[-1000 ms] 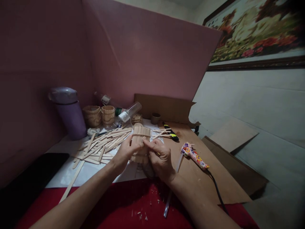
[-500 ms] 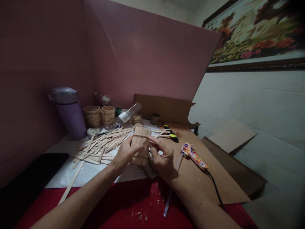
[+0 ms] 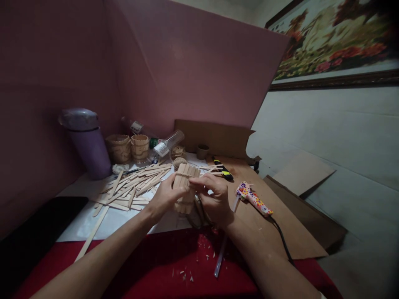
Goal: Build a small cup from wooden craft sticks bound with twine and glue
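A small cup-like piece made of upright craft sticks (image 3: 184,195) is held slightly tilted above the white paper. A strand of twine (image 3: 183,175) runs across its sticks near the upper end. My left hand (image 3: 166,196) is closed round its left side, thumb over the front. With fingers pinched at the twine on the right side, my right hand (image 3: 214,196) covers part of the piece. A ball of twine (image 3: 179,162) sits just behind it. Below my right hand, a dark looped object is partly hidden.
Loose craft sticks (image 3: 137,185) lie heaped on the left. A flowered glue gun (image 3: 254,199) and a yellow-black utility knife (image 3: 223,169) rest on cardboard at right. Behind stand a purple tumbler (image 3: 89,145), two wooden cups (image 3: 139,148) and a plastic bottle (image 3: 168,145). A glue stick (image 3: 220,257) lies in front.
The craft-stick piece has turned and tilted a little in my hands. My right fingers have shifted inward across its front along the twine. The view has moved slightly.
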`<state>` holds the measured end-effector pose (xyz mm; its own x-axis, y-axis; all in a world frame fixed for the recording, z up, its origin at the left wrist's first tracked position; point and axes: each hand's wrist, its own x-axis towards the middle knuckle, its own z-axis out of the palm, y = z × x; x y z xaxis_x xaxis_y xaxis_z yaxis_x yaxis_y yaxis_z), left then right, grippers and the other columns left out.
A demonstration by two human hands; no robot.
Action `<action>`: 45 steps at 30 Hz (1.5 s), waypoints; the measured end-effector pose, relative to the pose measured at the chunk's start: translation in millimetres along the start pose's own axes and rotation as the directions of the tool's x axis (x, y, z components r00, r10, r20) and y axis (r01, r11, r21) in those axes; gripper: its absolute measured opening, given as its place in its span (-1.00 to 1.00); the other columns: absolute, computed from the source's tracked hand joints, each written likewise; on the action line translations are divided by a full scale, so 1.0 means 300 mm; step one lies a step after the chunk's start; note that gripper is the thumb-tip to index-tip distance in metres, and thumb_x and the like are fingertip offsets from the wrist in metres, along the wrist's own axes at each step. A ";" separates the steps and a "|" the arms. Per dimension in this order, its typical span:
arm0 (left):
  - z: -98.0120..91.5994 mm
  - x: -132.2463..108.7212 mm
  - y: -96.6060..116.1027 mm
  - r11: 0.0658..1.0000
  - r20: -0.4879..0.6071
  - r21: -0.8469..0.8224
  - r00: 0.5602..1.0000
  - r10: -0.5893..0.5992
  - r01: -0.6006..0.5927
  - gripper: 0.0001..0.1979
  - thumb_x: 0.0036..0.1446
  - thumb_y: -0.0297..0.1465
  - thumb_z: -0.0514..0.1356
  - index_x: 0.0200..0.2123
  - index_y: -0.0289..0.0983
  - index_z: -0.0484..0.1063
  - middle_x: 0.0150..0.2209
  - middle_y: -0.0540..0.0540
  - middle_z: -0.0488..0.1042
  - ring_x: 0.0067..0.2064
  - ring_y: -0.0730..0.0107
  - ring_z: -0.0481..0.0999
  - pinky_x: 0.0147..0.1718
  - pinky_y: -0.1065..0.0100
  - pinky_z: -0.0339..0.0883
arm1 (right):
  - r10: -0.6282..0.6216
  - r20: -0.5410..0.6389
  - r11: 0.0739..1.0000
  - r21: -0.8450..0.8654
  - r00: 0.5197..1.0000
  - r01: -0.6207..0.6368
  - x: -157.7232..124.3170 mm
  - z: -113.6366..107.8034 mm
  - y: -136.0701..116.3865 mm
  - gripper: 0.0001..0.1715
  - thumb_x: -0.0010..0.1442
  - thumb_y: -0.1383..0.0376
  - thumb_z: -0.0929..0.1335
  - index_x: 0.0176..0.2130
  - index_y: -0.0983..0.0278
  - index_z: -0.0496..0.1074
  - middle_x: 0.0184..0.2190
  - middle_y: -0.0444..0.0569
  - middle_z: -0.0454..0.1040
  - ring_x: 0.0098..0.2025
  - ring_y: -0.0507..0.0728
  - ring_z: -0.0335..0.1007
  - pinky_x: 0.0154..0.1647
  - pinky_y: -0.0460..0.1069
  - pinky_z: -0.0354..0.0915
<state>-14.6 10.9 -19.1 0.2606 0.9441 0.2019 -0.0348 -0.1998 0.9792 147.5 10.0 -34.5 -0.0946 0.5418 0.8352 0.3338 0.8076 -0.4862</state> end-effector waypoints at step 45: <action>-0.008 0.012 -0.026 0.975 0.039 -0.144 0.984 0.175 -0.168 -0.55 0.07 -0.27 0.18 0.05 -0.25 0.40 -0.03 -0.15 0.52 -0.09 0.18 0.48 -0.21 0.29 0.36 | 0.556 0.169 0.630 0.553 0.814 -0.545 0.034 0.041 -0.033 -0.50 -0.02 0.07 0.49 -0.13 0.26 0.46 -0.14 0.00 0.56 -0.21 0.13 0.44 -0.17 0.01 0.35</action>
<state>-15.9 16.5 -26.0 0.2875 0.8837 0.3694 -0.2165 -0.3157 0.9238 131.8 10.4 -24.2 -0.0502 0.9293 0.3659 -0.2572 0.3420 -0.9038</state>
